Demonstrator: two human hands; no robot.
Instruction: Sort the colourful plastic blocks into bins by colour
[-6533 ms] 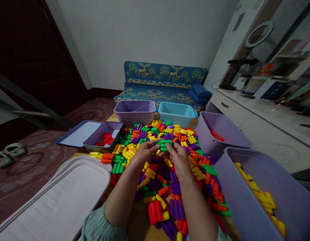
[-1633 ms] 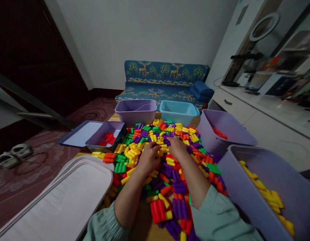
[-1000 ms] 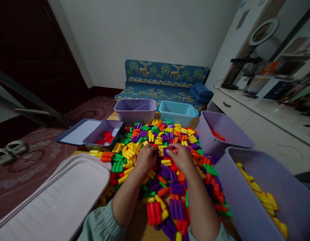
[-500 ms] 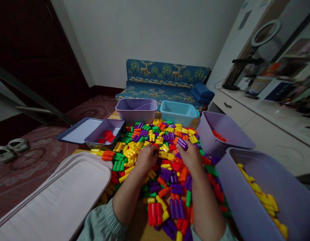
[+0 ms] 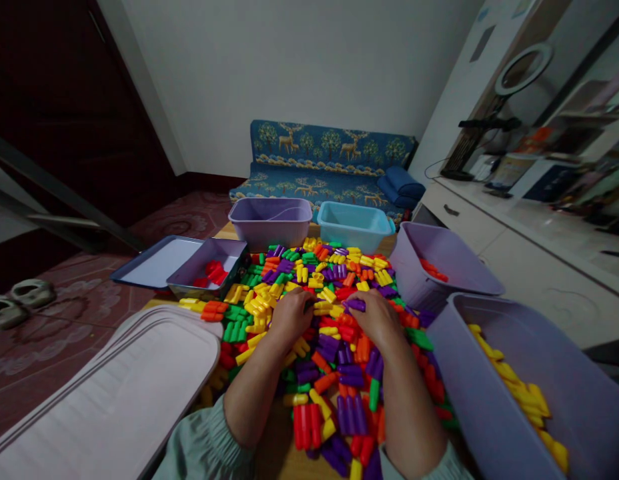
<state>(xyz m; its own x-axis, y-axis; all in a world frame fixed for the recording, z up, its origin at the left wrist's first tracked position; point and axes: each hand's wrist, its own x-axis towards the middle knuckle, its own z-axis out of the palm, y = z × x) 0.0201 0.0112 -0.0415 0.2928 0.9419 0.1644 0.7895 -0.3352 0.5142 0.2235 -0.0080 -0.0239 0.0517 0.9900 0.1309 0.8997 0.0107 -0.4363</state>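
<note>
In the middle of the frame, both hands are laid on a big pile of small plastic peg blocks (image 5: 339,320) in purple, yellow, green, orange and red, spread over the table (image 5: 277,440). The right hand (image 5: 377,320) is closed around one purple peg block (image 5: 356,305), which is pinched at the fingertips just above the pile. The left hand (image 5: 289,313) is curled down on the yellow and red blocks beside it; whether a block is gripped there cannot be told. The purple block is best lifted slowly, so that the blocks around it are not knocked away, and the pile is best pressed flat by the left hand. Five tubs are counted around the pile: a small grey tub with red blocks (image 5: 199,277) at the left, a purple tub (image 5: 269,230) and a light blue tub (image 5: 354,230) at the top, a purple tub with orange blocks (image 5: 439,293) at the right, and a big purple tub with yellow blocks (image 5: 494,427) at the lower right. One white lid (image 5: 114,393) is seen at the lower left. The blocks are too many to be counted.
</note>
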